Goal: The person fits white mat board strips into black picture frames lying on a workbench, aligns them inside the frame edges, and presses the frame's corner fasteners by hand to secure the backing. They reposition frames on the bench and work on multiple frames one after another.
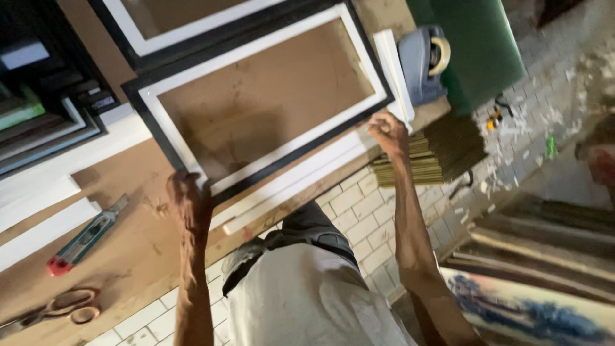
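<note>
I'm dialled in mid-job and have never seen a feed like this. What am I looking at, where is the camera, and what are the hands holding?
There is no machine here: one camera sits on a person's head and looks down at their own bare arms. The left hand and right hand each grip a corner of a black-and-white picture frame with a brown backing, lying on a wooden table. Also on the table: a utility knife, scissors, white strips and a tape dispenser.
</note>
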Available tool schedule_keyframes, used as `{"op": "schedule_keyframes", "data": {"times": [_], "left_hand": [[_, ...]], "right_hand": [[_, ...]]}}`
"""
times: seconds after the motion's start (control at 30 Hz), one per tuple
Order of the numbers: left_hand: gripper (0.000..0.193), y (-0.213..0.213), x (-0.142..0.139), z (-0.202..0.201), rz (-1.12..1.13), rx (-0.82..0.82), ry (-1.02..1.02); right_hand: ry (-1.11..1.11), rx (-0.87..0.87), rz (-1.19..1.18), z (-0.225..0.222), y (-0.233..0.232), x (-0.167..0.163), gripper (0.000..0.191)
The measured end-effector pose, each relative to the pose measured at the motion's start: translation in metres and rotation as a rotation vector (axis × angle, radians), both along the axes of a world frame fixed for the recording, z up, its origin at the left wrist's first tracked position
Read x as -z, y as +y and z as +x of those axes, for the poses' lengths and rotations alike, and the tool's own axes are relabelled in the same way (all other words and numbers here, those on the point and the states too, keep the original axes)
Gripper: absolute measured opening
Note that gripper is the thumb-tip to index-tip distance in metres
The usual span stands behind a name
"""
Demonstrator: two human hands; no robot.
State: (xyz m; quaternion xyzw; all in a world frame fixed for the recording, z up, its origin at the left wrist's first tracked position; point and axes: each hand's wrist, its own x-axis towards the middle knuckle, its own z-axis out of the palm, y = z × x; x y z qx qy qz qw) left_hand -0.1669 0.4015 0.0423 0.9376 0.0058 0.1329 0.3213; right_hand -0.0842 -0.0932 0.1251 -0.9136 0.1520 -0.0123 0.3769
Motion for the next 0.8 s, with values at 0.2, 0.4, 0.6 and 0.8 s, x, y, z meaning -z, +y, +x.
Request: {"op": "schedule_keyframes", "data": {"times": [0.2,0.4,0.6,0.8], "left_hand": [[0.047,-0.057,0.015,0.022,0.073,-0.468,-0.003],[0.036,-0.074,0.029,0.079,-0.136,-0.749,-0.030],[0.033,-0.074,0.000,0.079,-0.294,-0.825,0.170],[0.029,-0.094,-0.047,0.104,-0.462,-0.804,-0.023]], "right_hand": [[-0.256,-0.152,-0.451,0.129,-0.076,0.021,0.037],[-0.173,-0.077,-0.354,0.188,-0.104,0.056,0.043],[-0.091,-0.051,-0.023,0.207,-0.144,0.076,0.031],[-0.044,0.164,0.199,0.222,-0.178,0.035,0.039]]}}
